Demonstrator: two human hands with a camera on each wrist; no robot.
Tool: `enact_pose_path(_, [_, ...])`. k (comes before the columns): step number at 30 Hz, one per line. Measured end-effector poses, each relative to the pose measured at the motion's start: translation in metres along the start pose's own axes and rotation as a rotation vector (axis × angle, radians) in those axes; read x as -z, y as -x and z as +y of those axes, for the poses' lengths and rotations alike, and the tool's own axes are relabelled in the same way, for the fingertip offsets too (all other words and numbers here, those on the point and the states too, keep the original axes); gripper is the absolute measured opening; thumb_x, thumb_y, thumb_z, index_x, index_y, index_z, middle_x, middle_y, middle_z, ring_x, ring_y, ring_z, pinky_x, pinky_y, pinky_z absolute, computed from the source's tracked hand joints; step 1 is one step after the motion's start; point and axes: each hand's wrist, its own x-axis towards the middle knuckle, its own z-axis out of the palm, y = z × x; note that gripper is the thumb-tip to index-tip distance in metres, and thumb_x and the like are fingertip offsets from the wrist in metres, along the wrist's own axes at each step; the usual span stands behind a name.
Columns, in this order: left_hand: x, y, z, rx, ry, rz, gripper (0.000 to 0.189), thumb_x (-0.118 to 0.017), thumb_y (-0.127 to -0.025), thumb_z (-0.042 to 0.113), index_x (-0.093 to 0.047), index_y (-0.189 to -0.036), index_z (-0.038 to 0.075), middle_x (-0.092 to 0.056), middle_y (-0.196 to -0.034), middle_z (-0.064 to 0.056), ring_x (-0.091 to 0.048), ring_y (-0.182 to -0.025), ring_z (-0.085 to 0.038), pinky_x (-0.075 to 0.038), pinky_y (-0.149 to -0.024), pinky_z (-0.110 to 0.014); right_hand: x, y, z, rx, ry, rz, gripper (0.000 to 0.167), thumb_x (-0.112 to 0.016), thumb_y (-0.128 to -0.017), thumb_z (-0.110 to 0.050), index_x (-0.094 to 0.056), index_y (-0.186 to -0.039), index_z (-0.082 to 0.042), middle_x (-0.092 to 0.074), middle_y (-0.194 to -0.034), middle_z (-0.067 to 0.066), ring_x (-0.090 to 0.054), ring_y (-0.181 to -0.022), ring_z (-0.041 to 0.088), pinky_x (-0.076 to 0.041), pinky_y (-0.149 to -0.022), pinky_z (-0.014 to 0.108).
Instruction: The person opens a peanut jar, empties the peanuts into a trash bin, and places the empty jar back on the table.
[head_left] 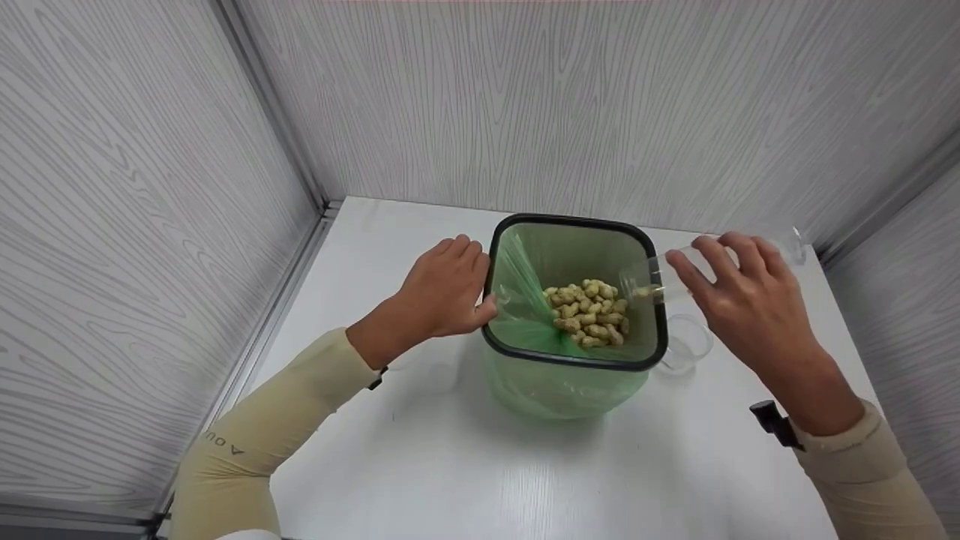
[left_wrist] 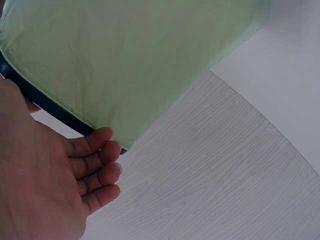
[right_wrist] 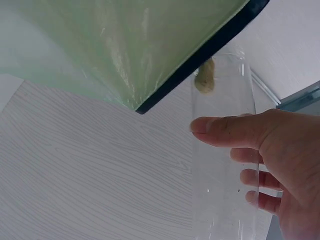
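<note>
A trash bin with a black rim (head_left: 574, 361) and a green bag liner (head_left: 525, 330) stands mid-table. Unshelled peanuts (head_left: 592, 311) lie heaped at its bottom. At the bin's left side my left hand (head_left: 442, 289) holds the rim, its fingertips against the edge in the left wrist view. My right hand (head_left: 757, 315) grips a clear cylindrical jar (right_wrist: 220, 185), tilted with its mouth over the bin's right rim. One peanut (right_wrist: 205, 77) sits inside the jar close to the mouth; the rest of the jar looks empty.
A clear round lid (head_left: 688, 341) lies on the white table (head_left: 420, 465), just right of the bin. Grey wood-grain panels (head_left: 480, 105) enclose the table at the back and both sides.
</note>
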Motion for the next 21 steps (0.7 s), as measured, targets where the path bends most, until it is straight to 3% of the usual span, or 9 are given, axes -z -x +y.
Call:
enact_pose_path(5, [0.0, -0.0001, -0.0006, -0.003, 0.005, -0.003, 0.05, -0.042, -0.101, 0.042, -0.061, -0.112, -0.002, -0.058, -0.104, -0.015, -0.048, -0.099, -0.029, -0.044, -0.095, -0.041, -0.0007, 0.001, 0.0004, 0.006, 0.001, 0.007, 0.038, -0.062, -0.093, 0.011, -0.072, -0.124, -0.008, -0.069, -0.113, 0.021, -0.063, -0.101, 0.043, -0.052, -0.087, 0.056])
enact_pose_path(12, [0.0014, 0.0001, -0.0005, -0.004, -0.011, 0.005, 0.049, -0.041, -0.101, 0.041, -0.062, -0.11, -0.002, -0.059, -0.103, -0.015, -0.049, -0.099, -0.029, -0.044, -0.095, -0.041, 0.0028, -0.0023, -0.0005, -0.007, 0.009, 0.049, 0.038, -0.07, -0.089, 0.007, -0.073, -0.124, -0.008, -0.07, -0.112, 0.02, -0.063, -0.1, 0.043, -0.053, -0.086, 0.056])
enact_pose_path(18, [0.0022, 0.0001, -0.0001, -0.002, -0.006, -0.005, 0.049, -0.041, -0.101, 0.042, -0.061, -0.11, -0.002, -0.059, -0.104, -0.015, -0.049, -0.099, -0.03, -0.044, -0.096, -0.041, 0.0077, -0.005, -0.003, -0.081, -0.008, 0.109, 0.051, -0.084, -0.074, -0.001, -0.073, -0.123, -0.01, -0.072, -0.112, 0.019, -0.063, -0.099, 0.043, -0.052, -0.084, 0.058])
enact_pose_path(21, [0.0009, 0.0003, 0.0, -0.004, -0.012, 0.018, 0.047, -0.041, -0.1, 0.042, -0.062, -0.107, -0.001, -0.058, -0.102, -0.014, -0.048, -0.096, -0.029, -0.044, -0.092, -0.04, 0.0074, -0.0029, -0.003, -0.067, -0.02, 0.097, 0.051, -0.082, -0.076, 0.001, -0.072, -0.125, -0.01, -0.071, -0.112, 0.02, -0.063, -0.099, 0.044, -0.052, -0.083, 0.058])
